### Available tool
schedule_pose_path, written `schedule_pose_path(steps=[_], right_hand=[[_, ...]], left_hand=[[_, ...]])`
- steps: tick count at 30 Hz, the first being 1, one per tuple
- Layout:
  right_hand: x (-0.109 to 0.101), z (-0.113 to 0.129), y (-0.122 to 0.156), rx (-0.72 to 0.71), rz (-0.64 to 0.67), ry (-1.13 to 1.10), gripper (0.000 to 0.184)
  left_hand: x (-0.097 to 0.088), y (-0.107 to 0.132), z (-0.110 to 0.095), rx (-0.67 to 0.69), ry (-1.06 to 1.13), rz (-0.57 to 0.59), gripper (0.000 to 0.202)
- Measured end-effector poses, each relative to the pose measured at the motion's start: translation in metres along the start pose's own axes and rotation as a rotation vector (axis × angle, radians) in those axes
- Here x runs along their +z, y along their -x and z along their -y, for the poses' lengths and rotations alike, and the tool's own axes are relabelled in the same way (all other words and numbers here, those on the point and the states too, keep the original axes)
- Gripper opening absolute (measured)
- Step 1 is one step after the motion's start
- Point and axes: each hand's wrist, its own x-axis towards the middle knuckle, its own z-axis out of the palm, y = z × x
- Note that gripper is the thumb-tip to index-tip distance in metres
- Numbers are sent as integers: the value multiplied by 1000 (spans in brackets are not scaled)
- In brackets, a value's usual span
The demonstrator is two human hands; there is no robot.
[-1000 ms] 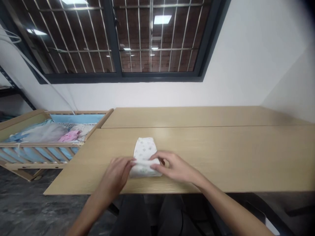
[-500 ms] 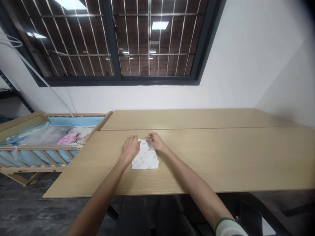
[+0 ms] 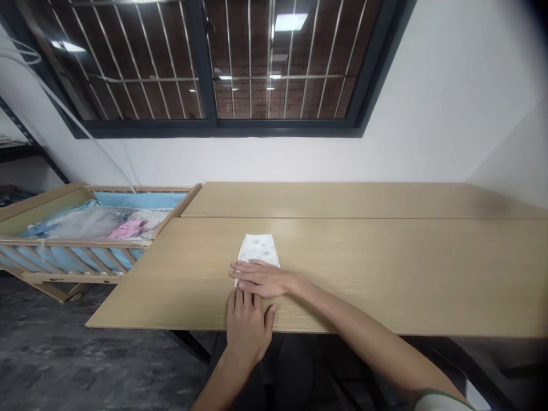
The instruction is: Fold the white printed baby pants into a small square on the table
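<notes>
A small folded white cloth with a faint print lies flat on the wooden table, narrower at its far end. My right hand rests across its near part, palm down with fingers stretched to the left, hiding the near edge. Just in front of it, my left hand lies by the table's front edge, fingers pointing away from me and thumb apart. Its fingertips meet the underside of the right hand's outline; whether they touch the cloth I cannot tell.
A wooden cot with blue lining stands left of the table, holding a pink cloth and other bedding. Behind the table is a white wall with a barred window. A seam runs along the tabletop.
Both hands have left the cloth's far corners and come nearer to me. The right hand now lies flat across the cloth, the left in front of it. The view has shifted slightly.
</notes>
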Motion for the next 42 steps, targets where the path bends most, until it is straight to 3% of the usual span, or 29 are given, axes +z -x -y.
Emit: schedule_pose_path(steps=[6, 10, 16, 18, 21, 23, 27, 28, 32, 37, 42], right_hand=[[-22, -72, -25, 128, -166, 88, 64], [-29, -92, -32, 177, -276, 160, 58], [-26, -63, -11, 123, -486, 322, 49], [-29, -46, 5, 150, -531, 275, 40], [-34, -27, 34, 177, -477, 99, 39], [-34, -20, 54, 164, -391, -8, 44], [-23, -12, 82, 183, -244, -55, 82], [-19, -10, 85, 190, -246, -60, 78], [-12, -2, 88, 189, -338, -154, 31], [-14, -7, 80, 279, -456, -213, 29], [-8, -15, 66, 326, -533, -162, 27]], left_hand=[[0, 2, -1, -28, 26, 14, 58], [2, -2, 6, -33, 87, 35, 52], [-2, -29, 73, 114, 268, 172, 33], [-3, -35, 95, 182, 294, 186, 30], [-2, -40, 115, 267, 302, 184, 27], [-1, -43, 118, 293, 333, 172, 27], [-7, -51, 110, 222, 462, 173, 29], [-10, -53, 107, 170, 511, 187, 29], [-31, -58, 98, -34, 708, 283, 41], [-42, -58, 98, -44, 881, 385, 39], [-28, -62, 97, -113, 879, 352, 32]])
